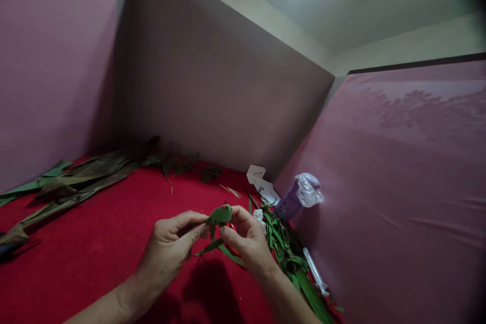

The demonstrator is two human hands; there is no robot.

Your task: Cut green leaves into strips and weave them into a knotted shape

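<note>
Between my two hands is a folded green leaf strip (pixel 220 214), held up over the red cloth (pixel 125 228). My left hand (pixel 176 238) pinches its left end between thumb and fingers. On the other side, my right hand (pixel 245 235) grips the strip near its folded top. Narrow leaf ends hang below the fingers. Something red (pixel 232 249), partly hidden behind my right hand, shows beside the leaf; I cannot make out what it is.
Long dry leaves (pixel 87 177) lie at the left, leafy sprigs (pixel 182 164) along the back wall. Thin sticks (pixel 231 191) and white papers (pixel 261 185) sit farther back. At the right are a purple container (pixel 290 203) with clear plastic, green leaf scraps (pixel 281 243) and a syringe (pixel 316 271).
</note>
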